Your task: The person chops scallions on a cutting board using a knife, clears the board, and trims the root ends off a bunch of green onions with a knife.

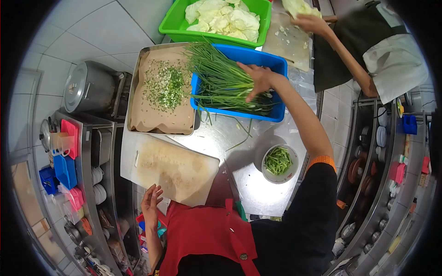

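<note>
My right hand [260,80] rests over long green onions [216,76] in a blue tub [239,112]. Its fingers and thumb are spread across the stalks. Beside the cutting board [177,168], near its lower left edge, my left hand [151,202] hangs with nothing in it and its fingers loosely apart. Left of the tub, a metal tray [132,108] lined with brown paper holds chopped green onion [165,87]. A bowl [294,168] of cut green pieces [277,161] stands at the table's right side.
A green tub [170,28] of pale leaves [225,20] stands at the back. At right, a co-worker's hand [308,23] holds a pale leafy piece above another cutting board [294,46]. Shelves of dishes line both sides, and a large lidded pot [90,87] sits at left.
</note>
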A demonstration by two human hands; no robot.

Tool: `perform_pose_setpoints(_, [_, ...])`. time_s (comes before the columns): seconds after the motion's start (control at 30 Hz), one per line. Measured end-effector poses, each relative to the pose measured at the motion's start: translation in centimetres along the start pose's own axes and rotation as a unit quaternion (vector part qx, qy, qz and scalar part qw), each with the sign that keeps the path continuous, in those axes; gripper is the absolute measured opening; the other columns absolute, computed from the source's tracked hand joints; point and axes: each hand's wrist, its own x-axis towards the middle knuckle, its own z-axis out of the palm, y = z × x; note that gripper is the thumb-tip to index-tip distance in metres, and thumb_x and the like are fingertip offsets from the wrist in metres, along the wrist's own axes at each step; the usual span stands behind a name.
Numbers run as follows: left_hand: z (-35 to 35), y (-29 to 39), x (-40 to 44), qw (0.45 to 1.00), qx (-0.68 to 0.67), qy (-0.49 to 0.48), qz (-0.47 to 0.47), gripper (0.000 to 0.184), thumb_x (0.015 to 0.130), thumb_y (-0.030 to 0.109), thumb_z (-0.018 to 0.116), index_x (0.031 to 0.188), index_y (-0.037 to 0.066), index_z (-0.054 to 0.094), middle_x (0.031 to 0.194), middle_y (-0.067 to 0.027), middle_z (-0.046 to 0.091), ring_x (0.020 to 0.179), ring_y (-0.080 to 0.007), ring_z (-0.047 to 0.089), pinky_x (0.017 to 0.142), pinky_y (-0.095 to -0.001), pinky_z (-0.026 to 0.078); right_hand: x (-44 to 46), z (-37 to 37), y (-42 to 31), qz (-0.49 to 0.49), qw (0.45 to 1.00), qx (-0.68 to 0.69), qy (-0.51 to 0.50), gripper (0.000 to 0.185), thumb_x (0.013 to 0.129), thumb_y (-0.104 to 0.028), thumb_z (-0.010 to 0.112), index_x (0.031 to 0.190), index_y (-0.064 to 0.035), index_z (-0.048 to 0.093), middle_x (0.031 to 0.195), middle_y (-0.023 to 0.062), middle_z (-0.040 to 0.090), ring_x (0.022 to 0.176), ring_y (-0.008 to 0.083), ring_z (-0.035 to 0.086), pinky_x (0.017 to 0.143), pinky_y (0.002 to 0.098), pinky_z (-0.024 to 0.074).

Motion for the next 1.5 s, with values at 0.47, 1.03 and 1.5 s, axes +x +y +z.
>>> perform_pose_setpoints(0.47, [0.6, -0.1, 0.1, 1.0, 0.009, -0.008, -0.007, 0.044, 0.101, 0.03, 0.053, 0.135, 0.002, 0.052, 0.127, -0.0126, 0.062, 0.114, -0.0226, 0.061, 0.092, -0.0338, 0.05, 1.6, -1.6, 0.9, 0.007, 0.998, -0.054, -0.012, 0.102, 0.06, -0.028, 0.087, 0.148, -0.0134, 0.037, 0.124, 0.0143, 0.063, 0.119, 0.0319, 0.057, 0.103, 0.0426, 0.0436])
perform_pose_setpoints(1.03, [1.0, -0.2, 0.0, 1.0, 0.016, -0.018, -0.013, 0.043, 0.102, 0.03, 0.053, 0.135, 0.002, 0.052, 0.127, -0.013, 0.062, 0.114, -0.0233, 0.061, 0.092, -0.0341, 0.049, 0.5, -1.1, 0.1, -0.015, 0.984, -0.173, 0.028, 0.099, 0.057, -0.021, 0.087, 0.144, -0.0113, 0.041, 0.133, 0.0154, 0.056, 0.114, 0.0321, 0.06, 0.09, 0.0445, 0.0531])
perform_pose_setpoints(1.5, [0.7, 0.1, -0.7, 1.0, 0.015, -0.013, -0.005, 0.044, 0.101, 0.031, 0.054, 0.135, 0.002, 0.053, 0.126, -0.012, 0.063, 0.113, -0.0217, 0.061, 0.092, -0.034, 0.05, 2.7, -2.3, 1.6, 0.004, 0.998, 0.014, -0.061, 0.07, 0.06, -0.017, 0.079, 0.124, -0.0012, 0.057, 0.107, 0.0186, 0.069, 0.102, 0.0324, 0.065, 0.086, 0.0398, 0.0526])
